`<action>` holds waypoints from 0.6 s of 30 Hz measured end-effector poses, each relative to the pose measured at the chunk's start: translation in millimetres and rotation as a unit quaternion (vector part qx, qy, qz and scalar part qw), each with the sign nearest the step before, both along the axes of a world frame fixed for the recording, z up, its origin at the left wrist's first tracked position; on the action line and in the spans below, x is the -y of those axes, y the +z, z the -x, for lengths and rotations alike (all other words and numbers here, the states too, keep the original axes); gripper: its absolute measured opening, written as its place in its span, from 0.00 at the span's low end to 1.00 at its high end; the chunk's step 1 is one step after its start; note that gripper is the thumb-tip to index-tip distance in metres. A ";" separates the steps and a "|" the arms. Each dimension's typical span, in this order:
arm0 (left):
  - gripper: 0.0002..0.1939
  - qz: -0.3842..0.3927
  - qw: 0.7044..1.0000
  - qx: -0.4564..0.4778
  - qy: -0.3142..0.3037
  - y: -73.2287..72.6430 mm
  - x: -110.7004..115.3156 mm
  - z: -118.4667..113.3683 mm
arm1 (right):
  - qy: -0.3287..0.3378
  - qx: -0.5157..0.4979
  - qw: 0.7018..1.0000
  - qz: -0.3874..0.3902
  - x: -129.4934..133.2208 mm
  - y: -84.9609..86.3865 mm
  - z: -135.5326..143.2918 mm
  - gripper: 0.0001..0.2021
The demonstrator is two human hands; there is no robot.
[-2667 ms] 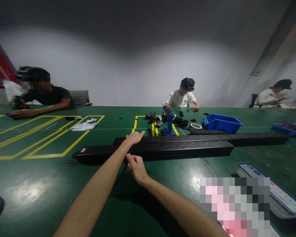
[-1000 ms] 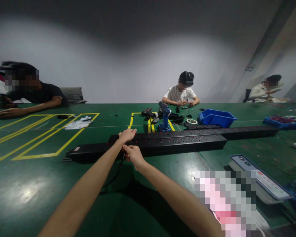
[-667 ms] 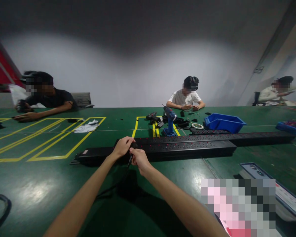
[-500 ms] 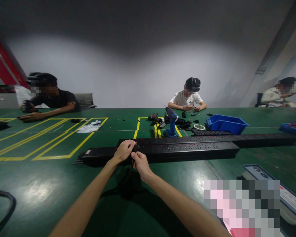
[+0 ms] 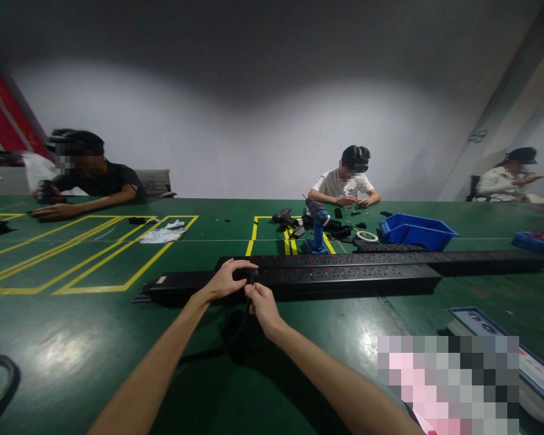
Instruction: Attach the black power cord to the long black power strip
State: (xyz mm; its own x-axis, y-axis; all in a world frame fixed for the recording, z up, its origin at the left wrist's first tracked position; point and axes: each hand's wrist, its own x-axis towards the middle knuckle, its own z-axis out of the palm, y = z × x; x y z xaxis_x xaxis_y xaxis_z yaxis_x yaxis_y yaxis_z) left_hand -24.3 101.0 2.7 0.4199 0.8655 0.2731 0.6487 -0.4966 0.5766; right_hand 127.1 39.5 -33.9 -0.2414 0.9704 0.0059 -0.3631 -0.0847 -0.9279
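A black plug (image 5: 252,275) on a black cable (image 5: 243,323) is held up in front of two long black power strips. My right hand (image 5: 263,307) pinches it low, where the cable meets the plug. My left hand (image 5: 226,280) is at its left and top, thumb and fingers apart, fingertips by the plug's upper end; whether they touch it is hard to tell. From the plug the cable hangs down and runs left over the green table. Just behind my hands lies the nearer power strip (image 5: 344,279); a longer power strip (image 5: 480,262) lies behind it.
Beyond the strips are a blue cordless drill (image 5: 317,229), a blue bin (image 5: 417,232), a roll of tape (image 5: 366,236) and small black parts. Yellow tape lines (image 5: 131,279) mark the table's left. A thick cable (image 5: 11,380) curves at lower left. Three people sit opposite.
My left hand's fingers have opened from around the plug, and more of the plug shows. My right hand keeps its pinch, slightly lower and to the right.
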 end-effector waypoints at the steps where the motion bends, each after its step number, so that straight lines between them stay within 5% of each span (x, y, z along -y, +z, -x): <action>1: 0.23 -0.004 1.000 0.004 -0.004 -1.3 -0.8 0.8 | -0.002 0.010 1.000 -0.011 1.6 -3.2 -0.2 0.17; 5: 0.22 -0.018 0.999 0.028 -0.020 -4.2 -2.4 2.0 | -0.014 0.067 0.995 -0.073 5.8 -9.1 -3.3 0.18; 8: 0.20 -0.018 0.999 0.039 -0.019 -4.5 -2.6 1.5 | -0.077 0.185 0.961 -0.190 5.1 -4.6 -16.4 0.19; 12: 0.20 -0.016 0.999 0.045 -0.019 -4.5 -3.1 0.4 | -0.172 0.408 0.812 -0.379 -1.3 6.5 -42.6 0.11; 14: 0.21 -0.008 0.999 0.046 -0.020 -4.1 -3.2 -0.1 | -0.207 0.496 0.736 -0.412 -5.0 8.8 -51.0 0.12; 18: 0.21 0.005 0.998 0.051 -0.024 -2.2 -2.6 -0.4 | -0.258 0.573 0.684 -0.371 -9.3 4.4 -52.4 0.16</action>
